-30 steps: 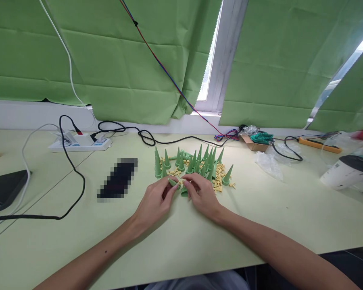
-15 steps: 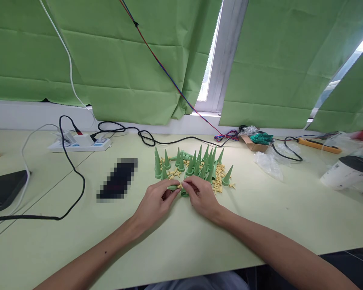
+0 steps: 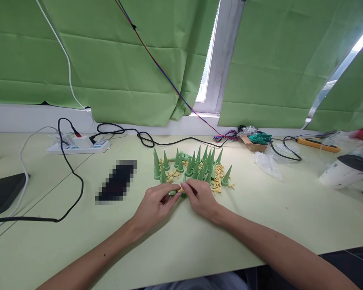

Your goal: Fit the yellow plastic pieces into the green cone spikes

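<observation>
Green cone (image 3: 172, 193) is pinched in left hand (image 3: 155, 204), yellow piece (image 3: 179, 190) in right hand (image 3: 202, 198), upright cones (image 3: 195, 170) behind.

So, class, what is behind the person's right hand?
Beyond the right hand, upright green cones and scattered yellow pieces show; whatever lies directly behind it is covered.

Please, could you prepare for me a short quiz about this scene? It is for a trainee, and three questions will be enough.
1. Which things stand grouped on the table?
A) glass bottles
B) green cones
C) paper plates

2. True or false: the white power strip lies to the left of the green cones.

3. Fill in the missing word: a green piece is held in the ____ hand.

Key: 1. B. 2. True. 3. Left; the left hand grips it.
</observation>
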Demonstrator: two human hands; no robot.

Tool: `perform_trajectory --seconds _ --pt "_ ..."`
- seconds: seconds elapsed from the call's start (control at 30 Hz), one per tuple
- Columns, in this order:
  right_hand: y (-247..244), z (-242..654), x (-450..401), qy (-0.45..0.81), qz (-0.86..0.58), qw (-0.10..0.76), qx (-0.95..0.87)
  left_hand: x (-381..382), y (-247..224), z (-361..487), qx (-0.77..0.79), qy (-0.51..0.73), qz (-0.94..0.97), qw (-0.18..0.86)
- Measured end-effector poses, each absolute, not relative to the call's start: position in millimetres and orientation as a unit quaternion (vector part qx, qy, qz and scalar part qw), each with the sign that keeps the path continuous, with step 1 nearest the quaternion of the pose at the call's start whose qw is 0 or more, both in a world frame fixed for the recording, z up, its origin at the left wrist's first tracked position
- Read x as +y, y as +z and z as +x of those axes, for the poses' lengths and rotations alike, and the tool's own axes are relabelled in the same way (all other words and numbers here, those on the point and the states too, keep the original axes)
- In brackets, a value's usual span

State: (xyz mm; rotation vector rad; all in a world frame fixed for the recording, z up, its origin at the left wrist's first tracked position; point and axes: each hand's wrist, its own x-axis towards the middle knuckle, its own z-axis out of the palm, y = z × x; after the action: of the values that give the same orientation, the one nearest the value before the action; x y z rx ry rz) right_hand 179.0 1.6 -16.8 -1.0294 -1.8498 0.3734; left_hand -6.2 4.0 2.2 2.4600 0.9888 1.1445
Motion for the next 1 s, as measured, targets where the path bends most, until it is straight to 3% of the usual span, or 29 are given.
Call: perform_trajectory --seconds 1.0 --pt "-11.9 180.9 -0.3 0.165 -0.464 0.381 -0.783 4.0 1.1 -6.4 0.298 0.421 0.851 0.102"
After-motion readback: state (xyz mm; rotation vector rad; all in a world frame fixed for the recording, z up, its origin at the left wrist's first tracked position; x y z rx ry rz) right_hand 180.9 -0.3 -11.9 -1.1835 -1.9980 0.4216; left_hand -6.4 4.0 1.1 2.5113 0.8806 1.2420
